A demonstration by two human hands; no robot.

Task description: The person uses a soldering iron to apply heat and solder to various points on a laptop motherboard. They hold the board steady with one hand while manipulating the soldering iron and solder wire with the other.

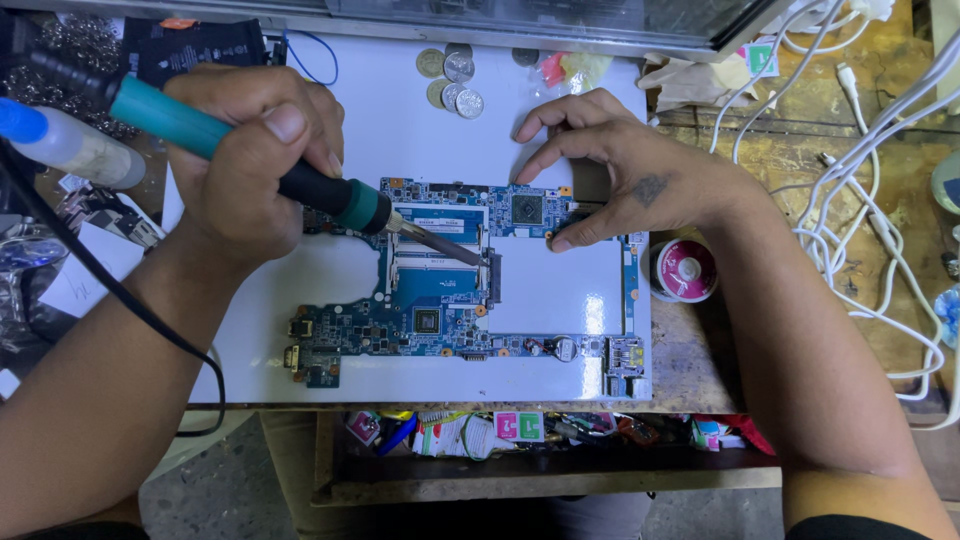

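The blue circuit board [450, 290] lies flat on a white mat [400, 130] on my counter [690, 360]. My left hand [250, 165] has its grip closed around a soldering iron [330, 195], tip down on the board's middle slot. My right hand [620, 175] holds nothing, fingertips pressing the board's upper right edge. Coins [452, 80] sit above.

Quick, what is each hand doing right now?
Left hand: closed around a soldering iron, tip over the blue circuit board.
Right hand: open, holding nothing, fingertips pressing on the board's top edge.
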